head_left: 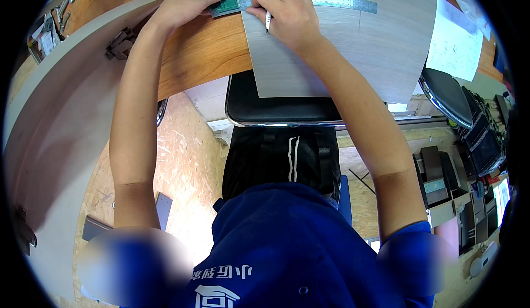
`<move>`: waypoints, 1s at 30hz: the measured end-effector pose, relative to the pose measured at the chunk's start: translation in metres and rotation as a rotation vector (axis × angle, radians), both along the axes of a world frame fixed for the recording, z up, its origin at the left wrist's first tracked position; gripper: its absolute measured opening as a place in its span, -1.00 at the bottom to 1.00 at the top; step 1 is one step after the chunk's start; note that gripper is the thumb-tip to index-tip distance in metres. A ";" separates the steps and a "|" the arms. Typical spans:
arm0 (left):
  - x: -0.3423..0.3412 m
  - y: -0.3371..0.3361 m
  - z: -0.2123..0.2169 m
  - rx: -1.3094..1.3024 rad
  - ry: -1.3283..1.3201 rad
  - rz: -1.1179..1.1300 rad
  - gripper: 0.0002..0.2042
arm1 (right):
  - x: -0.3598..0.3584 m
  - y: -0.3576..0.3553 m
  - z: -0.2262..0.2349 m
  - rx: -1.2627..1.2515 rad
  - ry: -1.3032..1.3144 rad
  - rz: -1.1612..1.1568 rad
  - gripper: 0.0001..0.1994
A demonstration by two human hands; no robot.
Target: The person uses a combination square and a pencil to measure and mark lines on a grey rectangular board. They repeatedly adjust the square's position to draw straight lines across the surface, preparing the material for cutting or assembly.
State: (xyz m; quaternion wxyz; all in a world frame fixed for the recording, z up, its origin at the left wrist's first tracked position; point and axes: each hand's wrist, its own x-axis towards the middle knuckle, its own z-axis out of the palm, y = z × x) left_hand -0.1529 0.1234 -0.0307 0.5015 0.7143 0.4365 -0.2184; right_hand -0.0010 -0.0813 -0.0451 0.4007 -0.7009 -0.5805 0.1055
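My left hand (pixel 182 3) is closed around the green head of a combination square (pixel 224 7), which has a yellow vial in it. The square's steel rule (pixel 345 3) lies across a grey wood-grain board (pixel 364 54). My right hand (pixel 292 12) rests over the rule near the board's left edge, its fingers closed on a white pen (pixel 270 9). The pen's tip points down toward the board. Thin lines run on the board near the rule's far right part. The green head sits against the board's left edge, over the table.
The board overhangs the front edge of the brown wooden table (pixel 207 54). Below it stands a black padded stool (pixel 281 112); another dark seat (pixel 447 95) is at right. A paper sheet with drawings (pixel 455 43) lies right of the board. A curved pale panel (pixel 55 142) rises at left.
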 end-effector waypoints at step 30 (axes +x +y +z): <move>-0.008 0.005 -0.020 -0.041 -0.106 0.024 -0.60 | 0.001 0.001 0.003 0.030 0.011 -0.006 -0.83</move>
